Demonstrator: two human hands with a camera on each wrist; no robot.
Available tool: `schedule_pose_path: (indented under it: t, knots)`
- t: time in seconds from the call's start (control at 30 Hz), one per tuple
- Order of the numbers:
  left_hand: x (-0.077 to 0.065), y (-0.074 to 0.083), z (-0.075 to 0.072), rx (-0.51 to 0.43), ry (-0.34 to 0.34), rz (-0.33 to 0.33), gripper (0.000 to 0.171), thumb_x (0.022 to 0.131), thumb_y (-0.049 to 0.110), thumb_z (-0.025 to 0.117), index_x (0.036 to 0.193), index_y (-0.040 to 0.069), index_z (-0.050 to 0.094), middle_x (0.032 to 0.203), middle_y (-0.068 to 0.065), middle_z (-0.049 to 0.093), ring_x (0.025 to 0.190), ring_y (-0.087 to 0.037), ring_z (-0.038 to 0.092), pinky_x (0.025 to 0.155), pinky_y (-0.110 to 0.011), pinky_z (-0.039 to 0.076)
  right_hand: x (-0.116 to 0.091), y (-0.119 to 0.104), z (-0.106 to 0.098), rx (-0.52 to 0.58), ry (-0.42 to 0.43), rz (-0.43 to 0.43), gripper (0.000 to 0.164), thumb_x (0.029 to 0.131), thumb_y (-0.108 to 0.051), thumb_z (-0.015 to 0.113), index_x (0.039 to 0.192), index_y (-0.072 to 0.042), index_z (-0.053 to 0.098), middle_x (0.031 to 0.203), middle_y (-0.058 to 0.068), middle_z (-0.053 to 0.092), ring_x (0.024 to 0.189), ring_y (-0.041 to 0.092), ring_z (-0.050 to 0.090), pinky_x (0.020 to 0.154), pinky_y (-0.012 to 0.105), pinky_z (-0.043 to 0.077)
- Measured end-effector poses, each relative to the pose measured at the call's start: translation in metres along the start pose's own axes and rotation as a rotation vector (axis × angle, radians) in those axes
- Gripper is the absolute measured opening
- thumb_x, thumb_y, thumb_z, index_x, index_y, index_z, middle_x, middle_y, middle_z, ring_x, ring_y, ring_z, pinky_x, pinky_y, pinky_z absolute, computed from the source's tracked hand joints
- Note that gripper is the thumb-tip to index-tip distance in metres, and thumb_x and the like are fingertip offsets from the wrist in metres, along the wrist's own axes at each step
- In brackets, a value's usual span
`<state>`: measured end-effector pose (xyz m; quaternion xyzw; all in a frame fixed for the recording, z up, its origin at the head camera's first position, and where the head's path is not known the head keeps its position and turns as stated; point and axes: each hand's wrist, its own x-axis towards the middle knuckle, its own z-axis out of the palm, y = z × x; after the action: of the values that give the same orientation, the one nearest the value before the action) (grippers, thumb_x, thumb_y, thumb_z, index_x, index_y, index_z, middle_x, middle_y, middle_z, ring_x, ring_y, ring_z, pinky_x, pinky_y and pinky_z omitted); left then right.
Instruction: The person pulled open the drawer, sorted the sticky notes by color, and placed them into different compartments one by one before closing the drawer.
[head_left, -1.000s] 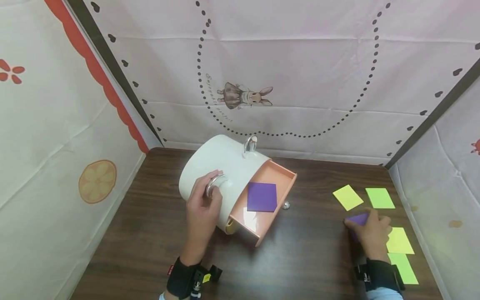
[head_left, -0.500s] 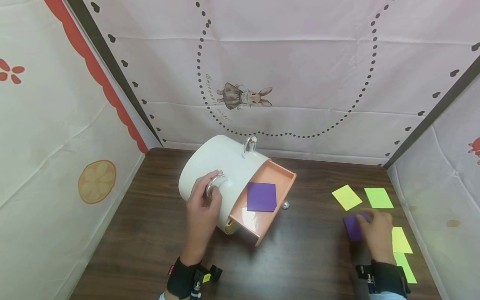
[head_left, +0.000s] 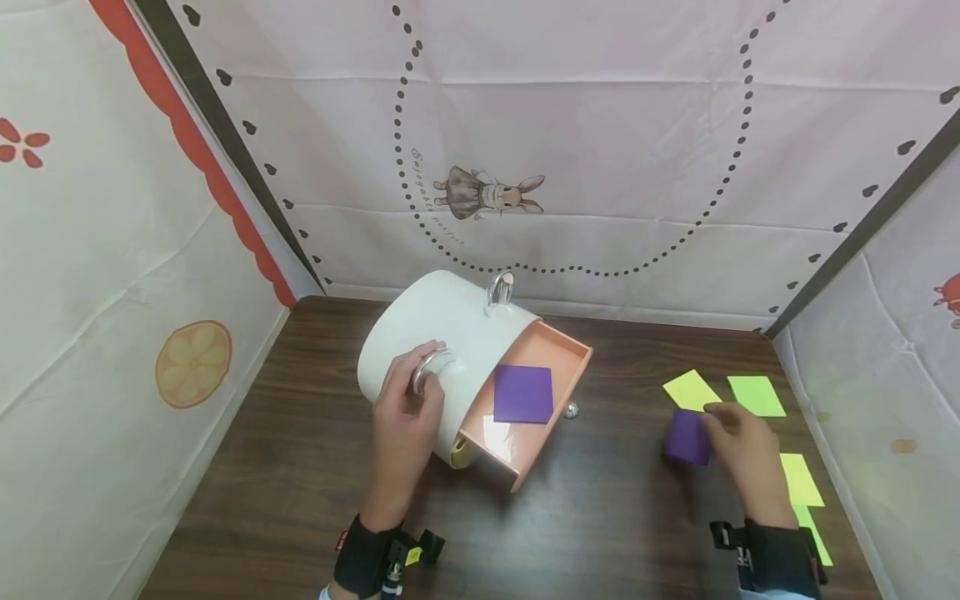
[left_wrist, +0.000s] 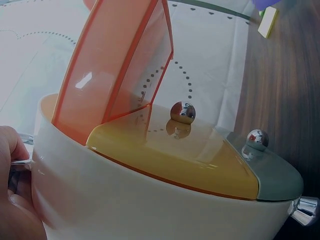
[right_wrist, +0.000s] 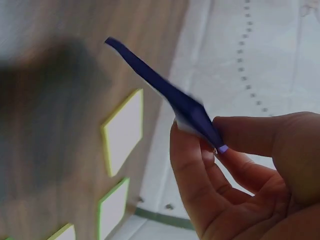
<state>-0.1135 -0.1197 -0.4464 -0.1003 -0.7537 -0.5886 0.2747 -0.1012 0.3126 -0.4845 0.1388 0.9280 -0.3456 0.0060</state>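
Note:
My left hand [head_left: 405, 417] grips one silver ring handle [head_left: 417, 375] of a white rounded drawer box [head_left: 427, 312] lying on the table. Its peach drawer [head_left: 536, 340] is pulled out, with a purple sticky note pad [head_left: 523, 394] inside. In the left wrist view, the yellow drawer [left_wrist: 170, 155] and the grey-green drawer [left_wrist: 280, 172] sit closed, each with a silver ball knob. At the right, my right hand [head_left: 750, 458] pinches a second purple sticky note pad [head_left: 687, 438] between thumb and fingers. The right wrist view shows this pad [right_wrist: 167, 92] nearly edge-on, raised off the table.
Beyond my right hand lie a yellow sticky note pad [head_left: 690, 390] and a green one [head_left: 756, 396]. Another yellow pad [head_left: 802, 481] and green pad [head_left: 813, 533] lie by the right edge, partly behind the wrist. Fabric-covered walls [head_left: 600, 167] border the wooden table [head_left: 570, 533].
My right hand has picked the purple sticky note pad up from the table and shifted it slightly left. The left hand, the box and the open drawer have stayed still.

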Motion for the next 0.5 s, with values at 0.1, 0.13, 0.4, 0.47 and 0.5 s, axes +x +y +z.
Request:
schedule_pose_path:
  t: [0.1,0.13,0.4,0.47,0.5]
  knots:
    - [0.0,0.002,0.0,0.005,0.001,-0.01,0.044,0.099,-0.008,0.06,0.138,0.013,0.068,0.134,-0.001,0.066,0.121,-0.02,0.062,0.109,-0.029,0.05,-0.003,-0.015,-0.004,0.052,-0.005,-0.026,0.046,0.111,-0.028,0.056,0.138,0.008,0.061,0.132,0.038,0.062,0.114,0.053,0.066,0.084,0.06,0.059]
    - [0.0,0.002,0.001,0.006,0.002,-0.016,0.044,0.099,-0.009,0.06,0.137,0.011,0.068,0.134,-0.003,0.066,0.121,-0.02,0.062,0.109,-0.028,0.05,-0.005,-0.019,-0.006,0.073,-0.002,-0.044,0.046,0.111,-0.028,0.057,0.138,0.008,0.061,0.132,0.037,0.062,0.113,0.052,0.067,0.084,0.057,0.061]
    - [0.001,0.003,0.002,0.006,0.011,-0.027,0.042,0.098,-0.012,0.059,0.136,0.005,0.067,0.133,-0.008,0.066,0.12,-0.023,0.062,0.108,-0.027,0.05,-0.019,-0.059,-0.016,0.273,0.085,-0.177,0.043,0.107,-0.026,0.068,0.138,0.004,0.065,0.128,0.026,0.066,0.093,0.02,0.075,0.071,0.018,0.06]
    - [0.001,0.003,0.002,0.006,0.01,-0.023,0.042,0.098,-0.01,0.06,0.136,0.007,0.067,0.133,-0.006,0.066,0.121,-0.021,0.062,0.108,-0.027,0.05,-0.024,-0.071,-0.019,0.318,0.114,-0.187,0.042,0.105,-0.026,0.069,0.138,0.001,0.067,0.129,0.023,0.067,0.092,0.009,0.073,0.072,0.017,0.06]
    - [0.001,0.003,0.001,0.005,0.009,-0.02,0.042,0.099,-0.009,0.06,0.136,0.008,0.068,0.134,-0.006,0.066,0.12,-0.02,0.062,0.108,-0.027,0.05,-0.027,-0.076,-0.02,0.337,0.127,-0.189,0.042,0.105,-0.026,0.07,0.138,-0.001,0.067,0.129,0.021,0.067,0.092,0.005,0.071,0.073,0.017,0.06]
